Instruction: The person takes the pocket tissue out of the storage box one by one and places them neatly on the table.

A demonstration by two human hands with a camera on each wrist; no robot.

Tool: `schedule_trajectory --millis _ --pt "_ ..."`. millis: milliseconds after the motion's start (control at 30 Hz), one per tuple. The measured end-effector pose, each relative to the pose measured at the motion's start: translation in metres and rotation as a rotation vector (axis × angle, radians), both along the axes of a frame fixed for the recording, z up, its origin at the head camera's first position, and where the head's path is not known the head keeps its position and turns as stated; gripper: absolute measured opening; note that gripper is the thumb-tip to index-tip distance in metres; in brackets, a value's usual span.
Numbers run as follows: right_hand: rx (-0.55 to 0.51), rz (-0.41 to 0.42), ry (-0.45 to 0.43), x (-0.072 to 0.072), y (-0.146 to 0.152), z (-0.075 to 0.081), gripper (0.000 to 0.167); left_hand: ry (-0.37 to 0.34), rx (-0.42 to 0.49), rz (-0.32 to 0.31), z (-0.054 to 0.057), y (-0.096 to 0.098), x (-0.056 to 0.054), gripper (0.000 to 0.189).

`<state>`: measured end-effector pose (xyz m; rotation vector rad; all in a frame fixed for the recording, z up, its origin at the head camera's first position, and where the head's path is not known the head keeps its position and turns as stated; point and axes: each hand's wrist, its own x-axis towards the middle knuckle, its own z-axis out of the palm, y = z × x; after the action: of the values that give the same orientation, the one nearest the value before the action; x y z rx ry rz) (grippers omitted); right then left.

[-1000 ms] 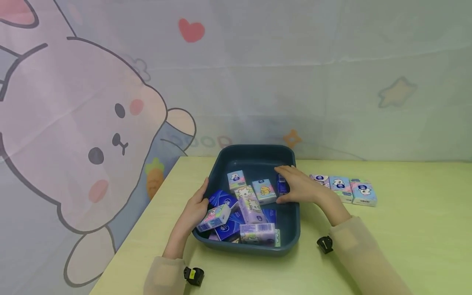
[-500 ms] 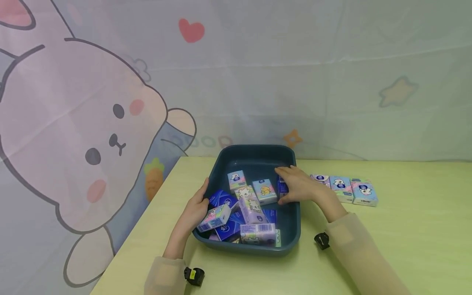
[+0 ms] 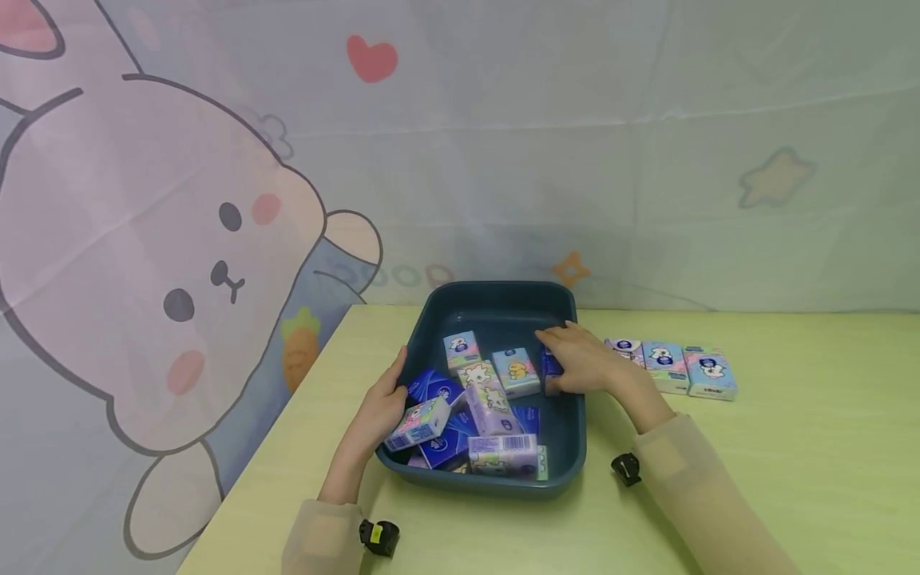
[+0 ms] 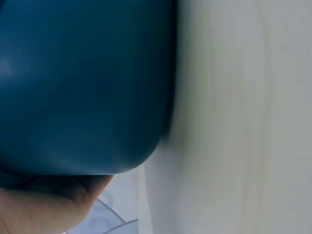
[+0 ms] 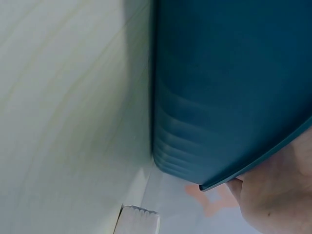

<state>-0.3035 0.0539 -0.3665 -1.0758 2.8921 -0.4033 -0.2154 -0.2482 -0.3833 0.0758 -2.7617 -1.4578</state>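
A dark teal plastic bin (image 3: 496,295) stands on the table, holding several small tissue packs. My left hand (image 3: 381,407) grips the bin's left rim, its thumb at the edge and its fingers along the outer side. Over the right rim reaches my right hand (image 3: 585,359); its thumb and fingers pinch a blue tissue pack (image 3: 551,369) against the inner right wall, and the palm hides part of that pack. Beside it lies a pastel pack with a yellow figure (image 3: 516,372). The right wrist view shows the bin's outer wall (image 5: 219,97) with that hand behind the rim.
Right of the bin, three pastel tissue packs (image 3: 664,367) lie in a row on the pale yellow-green table (image 3: 805,471). A printed cloth (image 3: 647,160) hangs behind the table. More blue and purple packs (image 3: 449,439) are heaped at the bin's near end.
The right thumb has drawn in against the near end of the blue tissue pack, and the right forearm has shifted slightly left. The left hand and the bin stay put.
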Motion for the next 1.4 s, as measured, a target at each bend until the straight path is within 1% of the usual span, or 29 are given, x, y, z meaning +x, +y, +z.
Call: schedule_trajectory --millis 267,467,633,733,833,933,1267,1400 --pt "0.008 0.018 0.027 0.002 -0.002 0.003 0.073 -0.003 -0.007 -0.002 0.000 -0.002 0.001 0.060" --pt "-0.013 0.015 0.036 0.001 -0.003 0.003 0.079 -0.001 -0.004 -0.006 0.000 -0.004 0.000 0.061" --pt "-0.056 0.003 0.031 0.002 -0.002 0.005 0.086 -0.002 -0.006 -0.006 -0.001 -0.004 -0.001 0.060" --pt "-0.102 -0.003 0.028 0.003 0.001 0.008 0.088 -0.002 -0.006 -0.005 -0.001 -0.004 0.000 0.060" --pt "-0.146 -0.012 0.010 0.004 0.005 0.012 0.089 -0.002 -0.006 -0.006 0.000 -0.003 0.000 0.060" --pt "-0.179 -0.032 -0.030 0.006 0.012 0.016 0.091 -0.003 -0.008 -0.006 0.000 -0.003 0.000 0.061" --pt "-0.241 -0.086 -0.154 0.011 0.026 0.028 0.093 -0.007 -0.014 -0.005 -0.001 -0.005 -0.002 0.061" --pt "-0.238 -0.086 -0.158 0.012 0.029 0.030 0.096 -0.007 -0.017 -0.003 -0.001 -0.006 -0.002 0.061"
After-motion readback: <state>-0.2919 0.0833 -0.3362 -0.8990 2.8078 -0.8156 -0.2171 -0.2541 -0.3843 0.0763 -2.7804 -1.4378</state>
